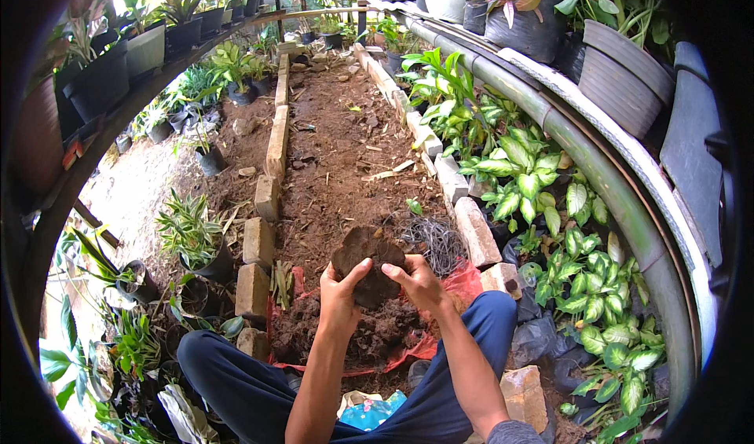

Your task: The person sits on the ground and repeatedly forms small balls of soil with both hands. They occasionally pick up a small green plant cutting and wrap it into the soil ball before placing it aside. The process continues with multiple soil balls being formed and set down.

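A flat, dark brown clump [372, 285] of soil or fibre is held up between my two hands, over the ground in front of my knees. My left hand [341, 294] grips its left edge with the thumb on top. From the other side, my right hand [423, 285] presses its thumb onto the clump's upper face. Both sets of fingertips are hidden beneath it. Below lies a heap of loose dark potting mix [306, 332], spread on a red plastic sheet [468, 282].
Stone blocks [254, 240] line both sides of the bare soil path [347, 167]. Tangled dark strings [435, 243] lie by the sheet. Variegated plants [518, 167] grow at right under a bamboo rail [589, 155]. Potted plants [206, 255] stand at left. A blue patterned cloth [374, 411] lies between my legs.
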### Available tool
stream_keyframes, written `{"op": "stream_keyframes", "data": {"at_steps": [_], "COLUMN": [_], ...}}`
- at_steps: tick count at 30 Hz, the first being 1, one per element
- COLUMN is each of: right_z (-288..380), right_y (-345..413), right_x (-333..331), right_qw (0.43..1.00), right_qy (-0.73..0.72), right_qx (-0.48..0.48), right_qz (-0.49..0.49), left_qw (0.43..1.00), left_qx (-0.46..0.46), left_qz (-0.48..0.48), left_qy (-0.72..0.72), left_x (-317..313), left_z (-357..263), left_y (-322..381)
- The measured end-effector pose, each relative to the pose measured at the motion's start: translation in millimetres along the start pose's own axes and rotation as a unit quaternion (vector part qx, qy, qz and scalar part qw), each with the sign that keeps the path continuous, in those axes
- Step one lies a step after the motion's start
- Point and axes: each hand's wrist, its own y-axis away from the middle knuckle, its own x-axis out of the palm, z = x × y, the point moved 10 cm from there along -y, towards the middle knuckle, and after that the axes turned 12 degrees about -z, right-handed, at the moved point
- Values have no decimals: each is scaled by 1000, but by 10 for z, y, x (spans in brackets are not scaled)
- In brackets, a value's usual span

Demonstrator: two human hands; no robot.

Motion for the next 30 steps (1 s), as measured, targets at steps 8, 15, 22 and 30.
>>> {"op": "stream_keyframes", "data": {"at_steps": [8,15,22,30], "right_z": [127,64,113,159], "right_y": [59,63,78,120], "right_x": [-23,-43,-26,14], "right_qw": [999,999,999,997], "right_qy": [-17,-16,-32,45], "right_qx": [-34,-2,18,32], "right_qz": [17,29,20,48], "left_qw": [995,991,991,990], "left_qx": [-27,7,-28,-16], "left_qz": [60,54,51,80], "left_qy": [-81,-121,-118,-118], "left_x": [26,59,56,59], "left_z": [-5,0,89,52], "left_y": [60,82,70,82]}}
